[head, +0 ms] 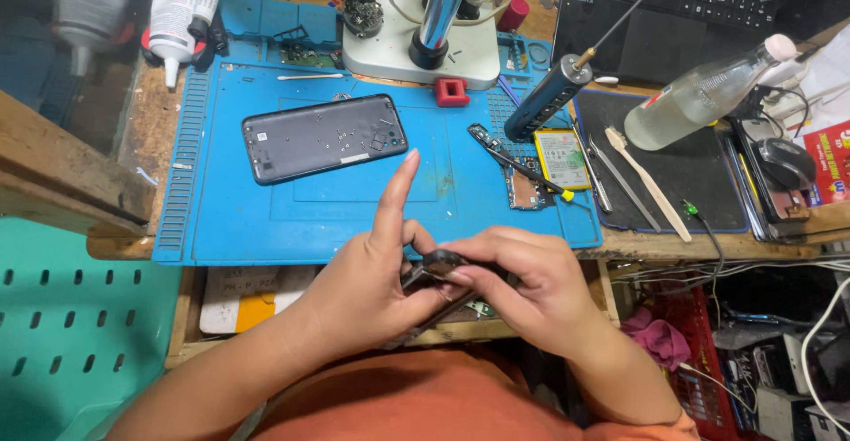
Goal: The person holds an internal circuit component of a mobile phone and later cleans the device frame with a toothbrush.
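Observation:
Both of my hands hold a dark phone part (436, 268) close to my body, below the front edge of the blue work mat (266, 202). My left hand (372, 282) grips it from the left with the index finger pointing straight up. My right hand (531, 286) covers it from the right, fingertips pressed on its top edge. On the mat lies a grey phone back housing (323, 137) with small screws scattered on it. A circuit board (513, 171) and a flat battery (560, 158) rest at the mat's right side.
A microscope base (416, 47) stands at the back of the mat, a red block (452, 92) beside it. A black cylindrical tool (547, 97), tweezers and a brush (646, 180) lie on a dark pad. A clear bottle (708, 91), laptop (699, 7) and mouse (786, 162) sit right. A green crate (71, 335) is at left.

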